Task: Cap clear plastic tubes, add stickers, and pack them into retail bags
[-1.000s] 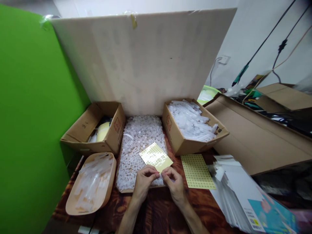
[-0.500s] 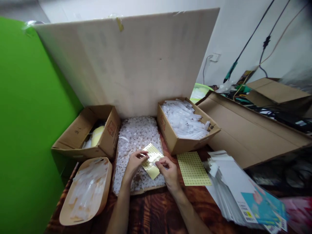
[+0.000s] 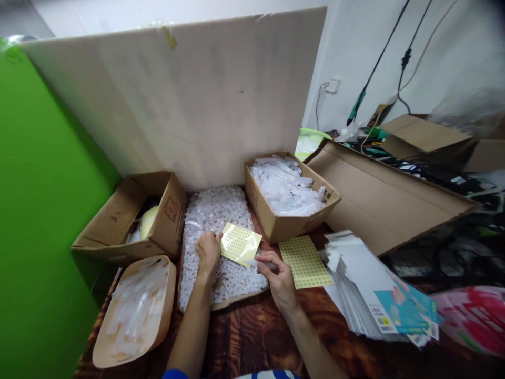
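Dotted yellow sheet (image 3: 240,241), glossy and slanted, sits near the centre of the frame, over the white pieces (image 3: 216,202) that fill my shallow tray (image 3: 241,299); I take it to be there because both hands meet in that spot. My left hand (image 3: 208,250) is at its left edge, fingers curled in close together, probably to steady it, though I cannot tell whether they pinch the sheet or merely rest against it. My right hand (image 3: 276,271) is by the sheet's lower right corner, thumb and forefinger pinching a small translucent piece (image 3: 251,262); I seem to grip it by one end so that the other stands free toward the dots. Whether that piece touches the sheet, I cannot make out. A second yellow sheet (image 3: 304,261) lies flat on the dark wooden table (image 3: 244,345), right of centre, near my right hand, which looks handy for reaching. Above it, the open carton (image 3: 294,227) heaped with clear tubes (image 3: 278,187) stands close beside the tray, likely for the same reason. At lower left, the tan basin (image 3: 168,308) holds more translucent strips (image 3: 138,310), on my left arm's side. The white packets (image 3: 355,287) lie fanned at lower right, apart from the tray, perhaps to leave my right forearm room.
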Tool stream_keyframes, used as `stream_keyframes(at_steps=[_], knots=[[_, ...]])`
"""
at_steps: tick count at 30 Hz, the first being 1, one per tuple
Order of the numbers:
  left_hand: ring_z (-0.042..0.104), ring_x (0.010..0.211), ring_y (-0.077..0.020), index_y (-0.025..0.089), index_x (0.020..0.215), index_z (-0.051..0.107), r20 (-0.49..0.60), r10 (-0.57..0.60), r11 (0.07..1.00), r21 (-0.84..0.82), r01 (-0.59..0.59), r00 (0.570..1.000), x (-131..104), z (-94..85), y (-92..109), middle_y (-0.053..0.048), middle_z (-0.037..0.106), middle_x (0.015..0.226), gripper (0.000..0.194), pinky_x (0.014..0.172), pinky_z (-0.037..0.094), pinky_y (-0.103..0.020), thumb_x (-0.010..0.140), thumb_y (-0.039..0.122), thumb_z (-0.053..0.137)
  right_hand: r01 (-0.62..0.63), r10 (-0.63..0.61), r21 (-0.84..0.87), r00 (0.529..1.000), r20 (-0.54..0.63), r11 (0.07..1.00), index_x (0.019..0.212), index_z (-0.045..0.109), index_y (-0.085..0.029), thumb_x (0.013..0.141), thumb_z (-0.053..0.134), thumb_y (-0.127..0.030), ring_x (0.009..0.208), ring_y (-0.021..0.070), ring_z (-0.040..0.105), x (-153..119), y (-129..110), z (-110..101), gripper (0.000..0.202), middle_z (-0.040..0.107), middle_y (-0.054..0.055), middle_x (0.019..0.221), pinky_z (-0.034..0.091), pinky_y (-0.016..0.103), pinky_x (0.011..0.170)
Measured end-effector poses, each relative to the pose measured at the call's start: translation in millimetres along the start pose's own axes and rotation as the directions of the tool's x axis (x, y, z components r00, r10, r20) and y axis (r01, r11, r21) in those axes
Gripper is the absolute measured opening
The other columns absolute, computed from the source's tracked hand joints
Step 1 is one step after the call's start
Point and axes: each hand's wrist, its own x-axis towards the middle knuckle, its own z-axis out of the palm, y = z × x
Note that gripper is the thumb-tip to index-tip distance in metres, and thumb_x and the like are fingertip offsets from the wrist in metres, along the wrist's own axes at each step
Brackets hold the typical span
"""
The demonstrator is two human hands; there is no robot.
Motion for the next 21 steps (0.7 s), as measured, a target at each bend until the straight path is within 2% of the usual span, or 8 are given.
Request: stream_keyframes(at_steps=[5,9,11,13,16,19,21], knots=[[0.069,0.091,-0.0268,0.016,0.087,0.075,0.06,0.136,0.991,-0.021,-0.135,0.989,-11,-2.8,0,-0.013,0.075,0.093,0.013,0.082,0.045,-0.034,0.084,0.028,0.07,0.015,-0.015,-0.021,1.0,-0.001,1.0,0.089,0.077,-0.02,0.083,0.075,-0.041,0.095,0.0231,0.063,1,0,-2,0.022,0.066,0.007,0.099,0.052,0.03,0.077],[0.067,0.1,-0.024,0.019,0.093,0.072,0.029,0.259,0.961,-0.109,-0.255,0.965,-31,-10.1,-5,-0.009,0.073,0.103,0.009,0.089,0.046,-0.033,0.086,0.023,0.068,0.047,-0.047,-0.059,0.999,0.004,0.997,0.09,0.076,-0.02,0.084,0.075,-0.036,0.098,0.0228,0.063,4,-2,-8,0.018,0.065,0.007,0.101,0.052,0.029,0.08],[0.066,0.101,-0.0221,0.02,0.095,0.069,-0.022,0.316,0.919,-0.241,-0.312,0.948,-46,-15.8,-8,-0.007,0.072,0.103,0.011,0.09,0.047,-0.032,0.089,0.028,0.066,0.083,-0.083,-0.081,0.997,0.001,0.993,0.091,0.076,-0.021,0.085,0.074,-0.034,0.1,0.0232,0.064,5,-5,-10,0.015,0.065,0.008,0.102,0.052,0.03,0.082],[0.067,0.09,-0.0206,0.02,0.094,0.067,-0.036,0.355,0.831,-0.446,-0.333,0.934,-65,-21.1,-10,-0.005,0.072,0.094,0.016,0.083,0.05,-0.03,0.088,0.035,0.068,0.134,-0.134,-0.115,0.991,0.009,0.984,0.092,0.076,-0.022,0.086,0.072,-0.031,0.102,0.0238,0.064,5,-9,-11,0.011,0.065,0.008,0.102,0.052,0.031,0.086],[0.067,0.077,-0.0184,0.02,0.088,0.067,0.013,0.409,0.702,-0.644,-0.305,0.913,-94,-25.9,-9,-0.001,0.071,0.081,0.021,0.074,0.05,-0.027,0.083,0.04,0.074,0.195,-0.177,-0.171,0.977,0.118,0.966,0.093,0.076,-0.023,0.088,0.069,-0.025,0.102,0.0234,0.064,3,-15,-11,0.008,0.067,0.008,0.1,0.051,0.034,0.09],[0.066,0.075,-0.0178,0.02,0.087,0.071,0.024,0.438,0.669,-0.677,-0.308,0.899,-113,-25.9,-5,-0.002,0.072,0.079,0.02,0.072,0.05,-0.026,0.082,0.039,0.075,0.226,-0.175,-0.18,0.949,0.261,0.957,0.093,0.076,-0.023,0.089,0.068,-0.023,0.099,0.0234,0.065,0,-18,-7,0.009,0.068,0.007,0.098,0.051,0.035,0.09],[0.066,0.073,-0.0177,0.02,0.087,0.071,0.026,0.436,0.662,-0.687,-0.301,0.9,-120,-24.6,-1,-0.002,0.071,0.077,0.019,0.069,0.05,-0.026,0.084,0.038,0.073,0.19,-0.143,-0.15,0.95,0.277,0.97,0.092,0.076,-0.022,0.089,0.069,-0.026,0.091,0.0221,0.067,-3,-18,-4,0.009,0.067,0.007,0.095,0.054,0.033,0.081]])
